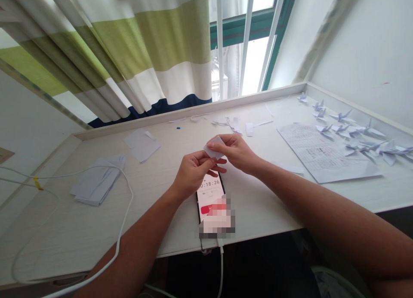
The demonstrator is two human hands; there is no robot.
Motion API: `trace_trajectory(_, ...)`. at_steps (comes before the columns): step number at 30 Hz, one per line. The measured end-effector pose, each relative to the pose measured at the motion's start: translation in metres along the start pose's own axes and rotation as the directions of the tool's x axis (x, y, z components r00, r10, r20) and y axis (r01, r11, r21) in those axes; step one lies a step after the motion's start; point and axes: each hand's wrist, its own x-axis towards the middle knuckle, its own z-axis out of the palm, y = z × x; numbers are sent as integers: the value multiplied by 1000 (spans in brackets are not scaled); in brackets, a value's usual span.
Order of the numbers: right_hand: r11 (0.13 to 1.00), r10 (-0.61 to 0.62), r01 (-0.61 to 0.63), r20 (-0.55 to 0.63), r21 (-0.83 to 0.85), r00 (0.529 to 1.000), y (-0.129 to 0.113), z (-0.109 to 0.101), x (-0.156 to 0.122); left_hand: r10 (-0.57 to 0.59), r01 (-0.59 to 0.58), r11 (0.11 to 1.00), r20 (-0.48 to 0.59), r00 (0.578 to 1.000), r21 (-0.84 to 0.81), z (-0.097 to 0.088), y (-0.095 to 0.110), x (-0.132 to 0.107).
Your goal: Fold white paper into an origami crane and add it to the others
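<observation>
Between my two hands, above the desk, is a small folded square of white paper (pixel 215 147). My left hand (pixel 196 169) pinches its lower corner, thumb on top, with some fingers spread below. My right hand (pixel 234 149) grips the upper right side, its thumb lying across the paper. Just beneath the hands a phone (pixel 209 199) lies on the desk, its screen showing a running time; its lower part is blurred out. Several folded paper cranes (pixel 342 128) stand at the right, some beside and some on a written sheet (pixel 322 151).
The white desk (pixel 174 220) has a raised rim at the back. Loose paper sheets (pixel 142 145) and a folded paper stack (pixel 100 181) lie at the left. A white cable (pixel 130 190) loops across there. Paper scraps (pixel 237 125) lie near the back, below the curtain (pixel 174 44).
</observation>
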Motion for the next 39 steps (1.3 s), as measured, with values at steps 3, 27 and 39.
trace_trajectory(3,1000,-7,7,-25,17,1000,-1,-1,1,-6,4,1000,-53,999,-26,-1,0,1)
trace_trajectory(27,998,-23,20,-34,-66,999,3,-3,2,26,-26,1000,-164,986,3,-5,-3,0)
trace_trajectory(39,999,-12,13,-18,32,1000,1,-5,3,-48,42,998,-152,987,-40,-6,1,0)
